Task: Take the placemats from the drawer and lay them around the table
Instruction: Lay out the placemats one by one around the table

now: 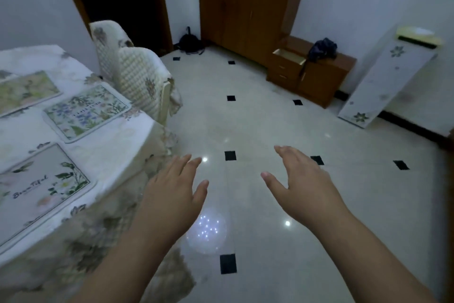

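Both the left hand and right hand are being held open and empty above the floor; three placemats are lying on the counter, left of them.

your left hand and right hand reach forward on bare forearms, palms down, fingers straight and slightly spread, thumbs turned inward, apart from each other, each grip holding nothing.
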Demonstrator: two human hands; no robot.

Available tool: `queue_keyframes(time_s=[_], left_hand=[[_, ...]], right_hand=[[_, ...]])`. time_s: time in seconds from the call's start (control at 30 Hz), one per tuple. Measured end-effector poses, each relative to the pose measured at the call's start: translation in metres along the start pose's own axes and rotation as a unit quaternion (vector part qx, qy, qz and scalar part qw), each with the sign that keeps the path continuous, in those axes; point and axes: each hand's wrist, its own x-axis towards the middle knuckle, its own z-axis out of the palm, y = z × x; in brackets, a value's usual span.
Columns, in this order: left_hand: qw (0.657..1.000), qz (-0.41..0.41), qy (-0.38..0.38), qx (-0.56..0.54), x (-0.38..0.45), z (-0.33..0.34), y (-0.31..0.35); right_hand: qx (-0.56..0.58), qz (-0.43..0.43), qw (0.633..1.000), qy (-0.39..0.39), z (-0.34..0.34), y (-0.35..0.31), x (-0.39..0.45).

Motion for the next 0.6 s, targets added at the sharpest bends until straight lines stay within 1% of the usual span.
queue_keyframes(time_s=[0.13,0.27,0.43,0.6], left_hand=[[0.996,-0.082,0.033,-0.006,0.039,-0.011,0.022],[0.986,-0.153,0.072,0.002,0.088,-0.024,0.026],[0.979,-0.193,0.062,-0.018,0.175,-0.01,0.024],[0.977,-0.207,0.05,-0.014,0.296,-0.002,0.002]], right_hand=[[-0.009,-0.076,0.997,-0.03,-0.026,0.032,0.077],[-0.005,-0.139,0.989,-0.041,-0.038,0.032,0.164],[-0.019,-0.194,0.978,-0.067,-0.03,0.026,0.278],[-0.046,-0.201,0.975,-0.085,-0.023,0.021,0.407]])
